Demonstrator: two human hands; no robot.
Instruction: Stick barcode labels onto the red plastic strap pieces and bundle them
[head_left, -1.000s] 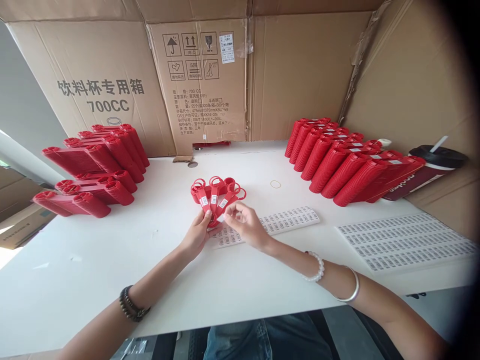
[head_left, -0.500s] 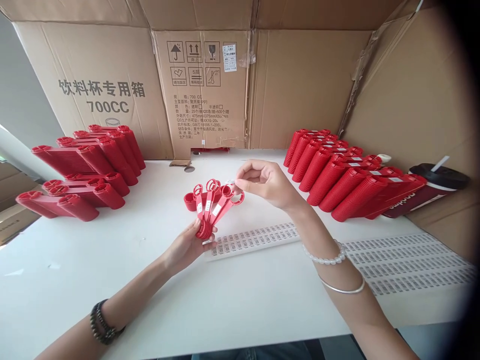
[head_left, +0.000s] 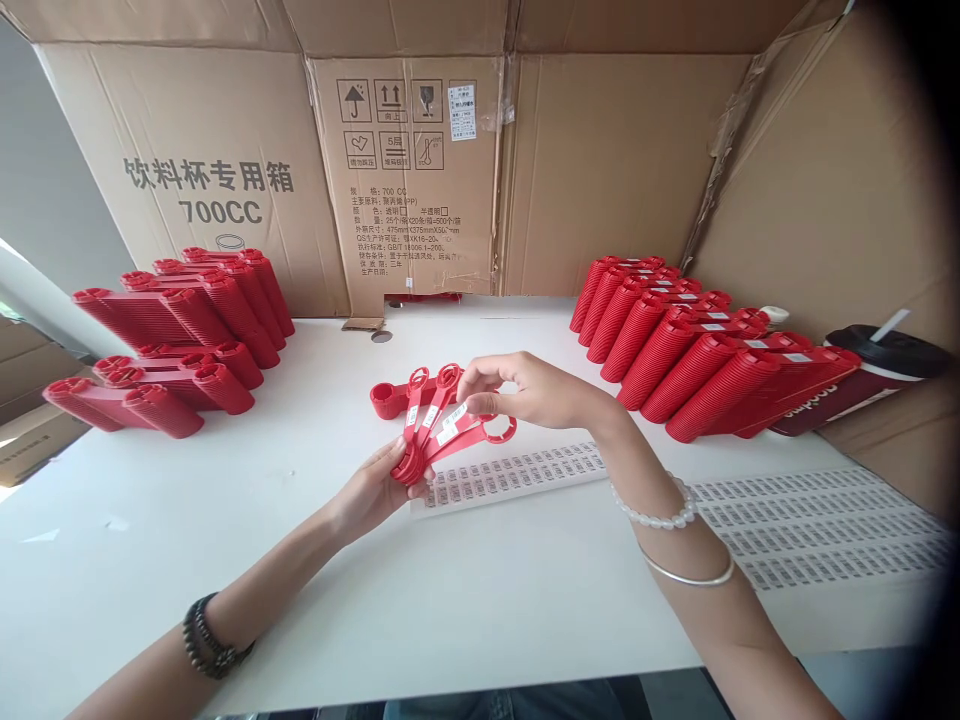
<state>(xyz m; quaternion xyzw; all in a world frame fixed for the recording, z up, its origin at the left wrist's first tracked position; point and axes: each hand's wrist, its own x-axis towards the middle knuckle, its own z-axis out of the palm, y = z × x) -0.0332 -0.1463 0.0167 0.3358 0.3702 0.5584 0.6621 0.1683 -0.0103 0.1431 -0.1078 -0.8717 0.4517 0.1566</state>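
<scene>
My left hand (head_left: 379, 475) grips a fan of red plastic ring-ended straps (head_left: 421, 425) by their stacked lower rings. White barcode stickers show on several of the straps. My right hand (head_left: 517, 385) is above the right side of the fan, its thumb and fingers pinched on a small white barcode sticker (head_left: 454, 414) against one strap. Its fingers partly cover that strap's upper ring. Just behind the fan, a short stack of the same red straps (head_left: 387, 400) lies on the table. A sheet of barcode stickers (head_left: 517, 472) is beneath and to the right of my hands.
Stacks of red straps stand at the left (head_left: 180, 310) and right (head_left: 675, 340), the right ones bearing labels. A dark lidded cup (head_left: 862, 380) with a straw lies behind the right stacks. More sticker sheets (head_left: 817, 525) are at right. Cardboard walls (head_left: 600, 170) enclose the back.
My right hand has moved down with the sticker onto a strap. The fan has spread wider, its rightmost strap swinging lower to the right. My left hand keeps its grip.
</scene>
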